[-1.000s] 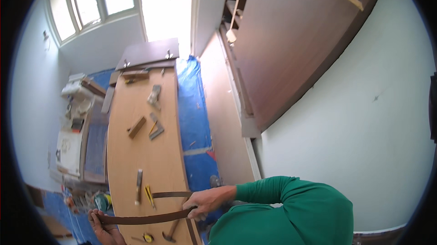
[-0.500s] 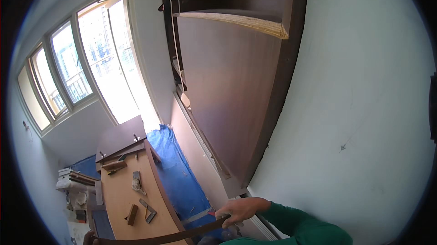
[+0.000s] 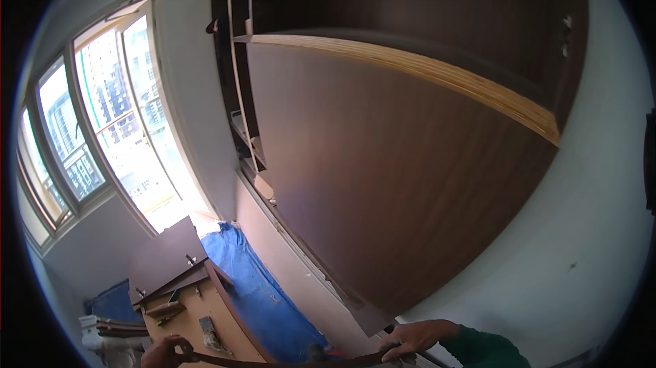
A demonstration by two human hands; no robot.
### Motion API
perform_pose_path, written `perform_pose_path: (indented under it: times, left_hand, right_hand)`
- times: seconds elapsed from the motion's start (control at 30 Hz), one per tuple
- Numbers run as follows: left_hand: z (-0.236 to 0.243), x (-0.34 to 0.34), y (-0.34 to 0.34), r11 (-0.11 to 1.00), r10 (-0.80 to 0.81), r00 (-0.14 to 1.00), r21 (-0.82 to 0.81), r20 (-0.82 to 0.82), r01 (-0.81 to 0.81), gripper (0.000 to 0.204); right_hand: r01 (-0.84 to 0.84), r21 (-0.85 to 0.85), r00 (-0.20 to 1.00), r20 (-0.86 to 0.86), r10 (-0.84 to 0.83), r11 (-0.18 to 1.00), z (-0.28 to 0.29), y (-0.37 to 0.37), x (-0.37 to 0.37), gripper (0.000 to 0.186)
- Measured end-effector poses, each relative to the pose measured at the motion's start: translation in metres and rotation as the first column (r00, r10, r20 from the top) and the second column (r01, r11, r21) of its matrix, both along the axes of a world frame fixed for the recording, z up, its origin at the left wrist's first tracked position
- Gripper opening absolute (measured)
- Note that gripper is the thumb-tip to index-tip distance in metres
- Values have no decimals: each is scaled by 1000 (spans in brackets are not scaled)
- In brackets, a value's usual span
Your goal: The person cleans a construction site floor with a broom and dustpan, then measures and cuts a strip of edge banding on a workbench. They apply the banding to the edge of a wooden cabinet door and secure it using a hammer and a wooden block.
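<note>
A long, narrow dark brown strip (image 3: 362,360) spans the lower edge, held near its ends by both hands. My left hand (image 3: 164,353) is closed around one end, over the near part of a workbench (image 3: 239,342). On the right, my right hand (image 3: 418,338), in a green sleeve, pinches the other end between thumb and fingers. The strip's middle dips along the bottom edge and is partly cut off. Beyond it stands a large dark brown cabinet (image 3: 403,190) with a raw, light plywood shelf edge (image 3: 410,72) above its broad panel.
On the bench lie a hand plane (image 3: 213,335) and a wooden-bodied tool (image 3: 165,310). A brown panel with hinges (image 3: 164,252) rests at its far end. Blue sheeting (image 3: 256,286) covers the floor alongside. A pale board (image 3: 290,259) runs along the cabinet's base. A wall (image 3: 567,245) stands right.
The view has shifted, bringing the cabinet and its plywood edge more fully into sight. My left hand shows more, while the try square and wooden block on the bench have left view.
</note>
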State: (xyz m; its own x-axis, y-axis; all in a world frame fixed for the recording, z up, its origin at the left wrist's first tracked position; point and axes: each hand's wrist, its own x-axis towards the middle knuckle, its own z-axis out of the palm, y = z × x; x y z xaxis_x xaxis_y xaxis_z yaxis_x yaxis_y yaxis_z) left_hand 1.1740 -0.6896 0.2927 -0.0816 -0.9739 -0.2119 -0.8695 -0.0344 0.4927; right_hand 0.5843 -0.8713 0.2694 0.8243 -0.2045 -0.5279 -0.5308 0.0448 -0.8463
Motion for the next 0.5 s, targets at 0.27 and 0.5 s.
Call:
perform_pose_path:
  times: [0.27, 0.5]
  left_hand:
    - [44, 27, -170, 947, -321, 891, -110, -321, 302, 14]
    - [145, 32, -292, 865, -341, 925, -443, -171, 237, 15]
  right_hand:
    - [335, -356, 890, -186, -417, 873, 112, 56, 4, 30]
    - [498, -764, 582, -55, -811, 410, 189, 112, 8, 31]
